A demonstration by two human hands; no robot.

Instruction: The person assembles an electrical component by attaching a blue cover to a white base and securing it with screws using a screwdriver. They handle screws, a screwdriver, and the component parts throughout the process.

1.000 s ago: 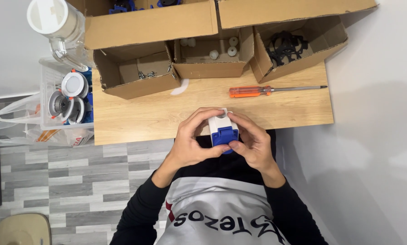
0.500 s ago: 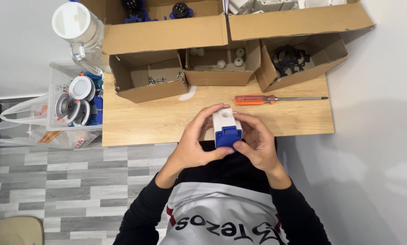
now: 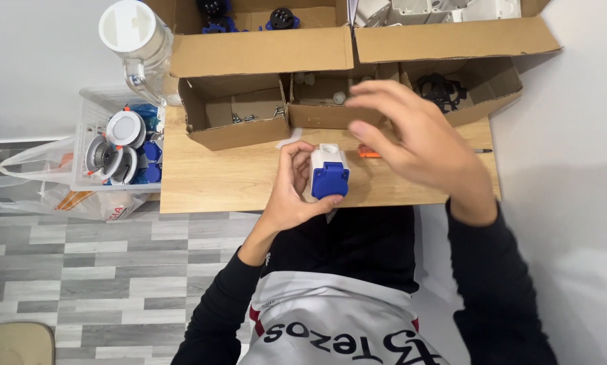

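- A white socket housing with a blue hinged cover [image 3: 329, 174] sits pinched in the left hand [image 3: 294, 192], thumb on its near side and fingers curled round the far side, held just above the near edge of the wooden table [image 3: 209, 179].
- The cover faces the camera and looks shut, and the housing appears to be in one piece; by that look the unit seems largely put together, though whether any fastening is left cannot be told from this angle.
- The right hand [image 3: 411, 138] is off the part, fingers spread and empty, raised above and to the right of the left hand.
- Under the right hand's palm a sliver of the orange-handled screwdriver [image 3: 367, 152] shows on the table, its shaft tip emerging past the wrist.
- Beyond both hands stand open cardboard boxes: one with screws [image 3: 249, 116], one with small white pieces [image 3: 324, 94], one with black parts [image 3: 442, 89].
- Far to the left of the left hand, a clear crate [image 3: 87, 122] holds round fittings, with a white-lidded jar [image 3: 133, 34] behind it.
- Against the earlier frames: both hands then cupped the socket together close to the body; now only the left keeps it, the right has let go and lifted forward, and the screwdriver, then plainly visible, is mostly covered.
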